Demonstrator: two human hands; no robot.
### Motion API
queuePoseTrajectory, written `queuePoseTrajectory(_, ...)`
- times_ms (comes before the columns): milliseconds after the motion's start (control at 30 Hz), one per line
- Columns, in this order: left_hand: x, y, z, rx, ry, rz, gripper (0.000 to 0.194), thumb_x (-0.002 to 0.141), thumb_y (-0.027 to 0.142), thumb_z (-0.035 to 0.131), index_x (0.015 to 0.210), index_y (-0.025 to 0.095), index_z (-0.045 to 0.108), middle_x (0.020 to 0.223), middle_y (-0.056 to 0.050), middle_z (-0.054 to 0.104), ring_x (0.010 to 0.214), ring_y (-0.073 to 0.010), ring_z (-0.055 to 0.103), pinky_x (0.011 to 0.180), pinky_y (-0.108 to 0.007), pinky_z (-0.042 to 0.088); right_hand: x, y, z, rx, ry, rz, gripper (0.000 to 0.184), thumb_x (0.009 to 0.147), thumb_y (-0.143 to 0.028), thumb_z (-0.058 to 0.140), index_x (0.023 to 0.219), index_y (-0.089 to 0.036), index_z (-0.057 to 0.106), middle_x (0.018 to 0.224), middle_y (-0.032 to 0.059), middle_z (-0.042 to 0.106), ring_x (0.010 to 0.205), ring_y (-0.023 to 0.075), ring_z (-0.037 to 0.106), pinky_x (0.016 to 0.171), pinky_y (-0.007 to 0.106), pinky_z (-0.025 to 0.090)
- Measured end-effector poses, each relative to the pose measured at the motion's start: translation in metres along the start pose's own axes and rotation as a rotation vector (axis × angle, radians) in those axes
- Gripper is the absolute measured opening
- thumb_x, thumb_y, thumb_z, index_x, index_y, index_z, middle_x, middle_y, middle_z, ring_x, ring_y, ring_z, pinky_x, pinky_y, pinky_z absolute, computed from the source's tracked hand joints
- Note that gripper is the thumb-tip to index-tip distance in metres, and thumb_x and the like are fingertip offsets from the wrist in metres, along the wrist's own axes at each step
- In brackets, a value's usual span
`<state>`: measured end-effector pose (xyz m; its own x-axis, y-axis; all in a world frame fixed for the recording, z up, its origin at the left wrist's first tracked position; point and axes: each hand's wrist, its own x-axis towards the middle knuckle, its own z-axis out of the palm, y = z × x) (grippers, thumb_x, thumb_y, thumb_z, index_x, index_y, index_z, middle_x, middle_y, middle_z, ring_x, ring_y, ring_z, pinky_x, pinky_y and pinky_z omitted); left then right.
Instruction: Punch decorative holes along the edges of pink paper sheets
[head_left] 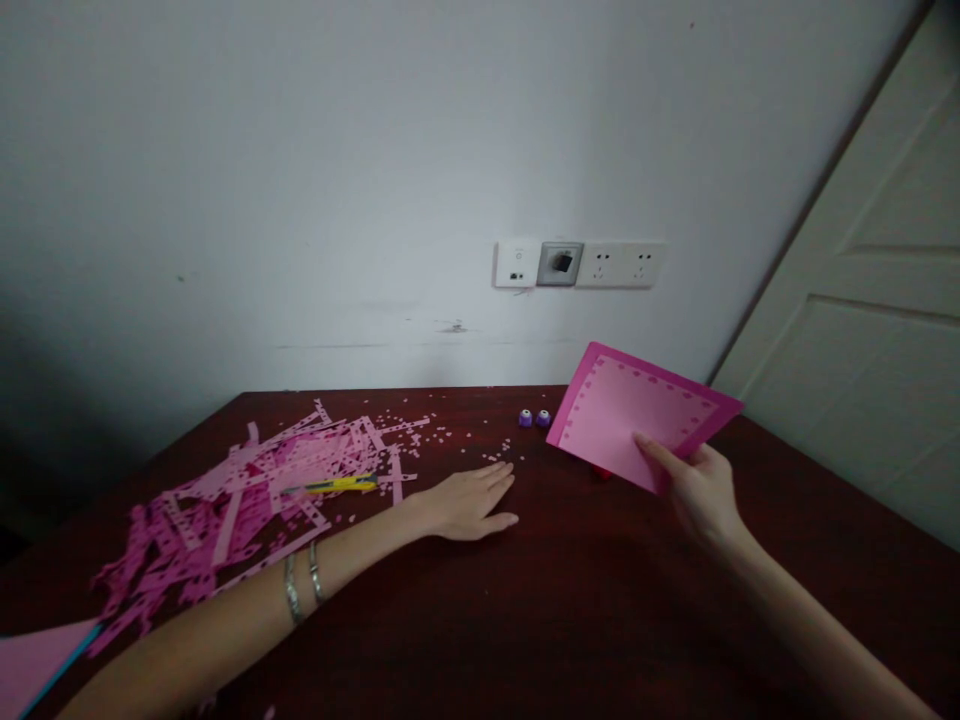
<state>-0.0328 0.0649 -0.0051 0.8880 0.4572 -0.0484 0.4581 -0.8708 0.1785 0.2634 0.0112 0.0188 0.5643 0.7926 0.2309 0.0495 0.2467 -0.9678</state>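
My right hand (705, 490) grips a pink paper card (630, 410) by its lower right side, thumb on the front face. The card is held up tilted above the table; it has a darker pink border and a row of small punched shapes along its edges. My left hand (472, 502) lies palm down on the dark red table (540, 620), fingers stretched out, holding nothing. Small pink paper bits (504, 452) are scattered just beyond its fingertips. Beneath the card a small red object (602, 473) shows in part; its kind is hidden.
A heap of pink punched paper strips (247, 500) covers the table's left side, with a yellow utility knife (341, 484) on it. Two small purple punches (534, 419) stand near the back edge. Pink paper (41, 665) lies at the lower left. Behind are a wall and sockets (621, 265).
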Motion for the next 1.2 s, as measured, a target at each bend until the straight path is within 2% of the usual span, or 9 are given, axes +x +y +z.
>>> queuePoseTrajectory(300, 0.016, -0.042, -0.004, 0.022, 0.003, -0.182, 0.066, 0.089, 0.053, 0.014, 0.14, 0.011, 0.016, 0.147, -0.01, 0.013, 0.135, -0.0191, 0.01, 0.108, -0.036, 0.008, -0.003, -0.005, 0.002, 0.006, 0.012, 0.013, 0.026, 0.058, -0.033, 0.076, 0.077, -0.02, 0.064, 0.083, 0.0062, 0.068, 0.069, 0.0205, 0.064, 0.059, 0.029, 0.055)
queuePoseTrajectory(500, 0.005, -0.033, -0.007, -0.027, 0.124, -0.061, 0.052, 0.09, 0.045, 0.028, 0.133, 0.017, 0.036, 0.142, -0.007, 0.031, 0.13, -0.0175, 0.027, 0.106, -0.032, 0.018, -0.007, -0.008, 0.004, -0.014, -0.019, 0.025, 0.026, 0.059, -0.034, 0.075, 0.077, -0.019, 0.063, 0.083, 0.0073, 0.068, 0.068, 0.0219, 0.064, 0.057, 0.031, 0.055)
queuePoseTrajectory(633, -0.014, -0.032, -0.009, -0.129, 0.29, -0.107, 0.029, 0.085, 0.034, 0.041, 0.096, 0.02, 0.065, 0.107, -0.005, 0.064, 0.101, -0.0176, 0.055, 0.09, -0.03, 0.036, -0.012, -0.005, 0.01, -0.053, -0.082, 0.054, 0.028, 0.059, -0.035, 0.074, 0.076, -0.016, 0.063, 0.079, 0.0076, 0.068, 0.066, 0.0213, 0.064, 0.055, 0.03, 0.054)
queuePoseTrajectory(700, -0.021, -0.038, -0.009, -0.111, 0.408, -0.275, 0.027, 0.082, 0.032, 0.045, 0.073, 0.017, 0.065, 0.08, -0.005, 0.066, 0.08, -0.0177, 0.059, 0.079, -0.031, 0.04, -0.017, -0.002, 0.017, -0.058, -0.134, 0.071, 0.029, 0.06, -0.036, 0.073, 0.078, -0.014, 0.063, 0.08, 0.008, 0.069, 0.068, 0.0214, 0.064, 0.057, 0.029, 0.054)
queuePoseTrajectory(767, -0.023, -0.044, -0.011, -0.119, 0.53, -0.426, 0.023, 0.08, 0.029, 0.047, 0.068, 0.016, 0.062, 0.07, -0.005, 0.063, 0.07, -0.0173, 0.057, 0.074, -0.032, 0.041, -0.023, 0.002, 0.025, -0.052, -0.202, 0.088, 0.032, 0.062, -0.037, 0.072, 0.082, -0.013, 0.064, 0.082, 0.0085, 0.069, 0.071, 0.0221, 0.065, 0.061, 0.03, 0.054)
queuePoseTrajectory(833, -0.022, -0.046, -0.014, -0.265, 0.616, -0.441, 0.016, 0.074, 0.024, 0.052, 0.086, 0.015, 0.06, 0.083, -0.006, 0.062, 0.075, -0.0173, 0.057, 0.074, -0.033, 0.042, -0.031, 0.005, 0.036, -0.042, -0.28, 0.084, 0.033, 0.064, -0.037, 0.071, 0.085, -0.013, 0.064, 0.086, 0.0089, 0.07, 0.075, 0.0231, 0.065, 0.066, 0.031, 0.054)
queuePoseTrajectory(967, -0.013, -0.028, -0.021, -0.863, 0.496, -0.128, 0.066, 0.06, 0.013, 0.06, 0.123, 0.02, 0.04, 0.12, -0.01, 0.05, 0.103, -0.0192, 0.051, 0.084, -0.033, 0.041, -0.046, 0.012, 0.059, -0.028, -0.418, 0.034, 0.035, 0.065, -0.039, 0.07, 0.088, -0.014, 0.065, 0.093, 0.0095, 0.069, 0.085, 0.0253, 0.064, 0.077, 0.036, 0.051)
queuePoseTrajectory(1033, -0.007, -0.014, -0.02, -1.075, 0.47, -0.085, 0.063, 0.057, 0.011, 0.058, 0.119, 0.018, 0.044, 0.115, -0.009, 0.055, 0.101, -0.0197, 0.053, 0.084, -0.033, 0.042, -0.05, 0.015, 0.068, -0.026, -0.462, 0.018, 0.035, 0.065, -0.041, 0.069, 0.087, -0.014, 0.065, 0.094, 0.0101, 0.069, 0.086, 0.0264, 0.064, 0.077, 0.038, 0.05)
queuePoseTrajectory(1200, 0.003, 0.007, -0.006, -1.175, 0.619, -0.342, 0.024, 0.059, 0.014, 0.056, 0.082, 0.01, 0.06, 0.073, -0.003, 0.062, 0.071, -0.0159, 0.057, 0.065, -0.027, 0.045, -0.052, 0.026, 0.075, -0.032, -0.54, 0.039, 0.037, 0.065, -0.038, 0.069, 0.093, -0.014, 0.061, 0.099, 0.011, 0.067, 0.089, 0.0257, 0.063, 0.08, 0.039, 0.049)
